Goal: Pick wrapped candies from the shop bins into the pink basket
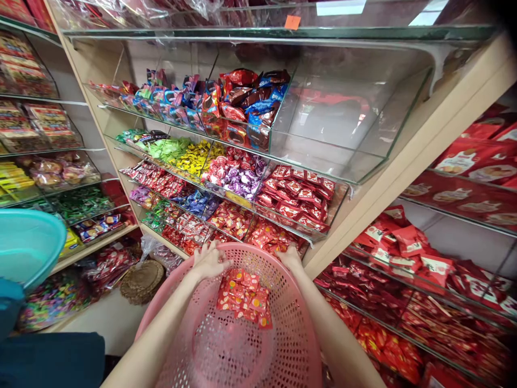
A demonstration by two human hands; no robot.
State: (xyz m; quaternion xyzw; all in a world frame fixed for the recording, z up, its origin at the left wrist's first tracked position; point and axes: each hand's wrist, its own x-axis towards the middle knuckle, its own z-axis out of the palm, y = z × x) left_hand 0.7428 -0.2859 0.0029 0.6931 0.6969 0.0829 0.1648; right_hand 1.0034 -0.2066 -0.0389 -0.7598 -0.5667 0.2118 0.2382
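A pink perforated plastic basket (283, 345) is tilted up in front of me, its far rim against the candy shelf. A pile of small red and orange sweet packets (244, 299) lies inside it near the far rim. My left hand (208, 261) rests on the basket's far rim, fingers curled over the edge at the left of the packets. My right hand (290, 256) grips the far rim on the right side, next to a bin of red-orange sweets (270, 237).
Glass-fronted bins hold wrapped sweets: red packets (299, 199), purple ones (238, 175), yellow ones (196, 156), green ones (161, 146). One large upper bin (347, 129) holds nothing. A teal basin (28, 242) is at the left. A woven basket (142, 281) sits on the floor. More red packs (404, 242) fill right shelves.
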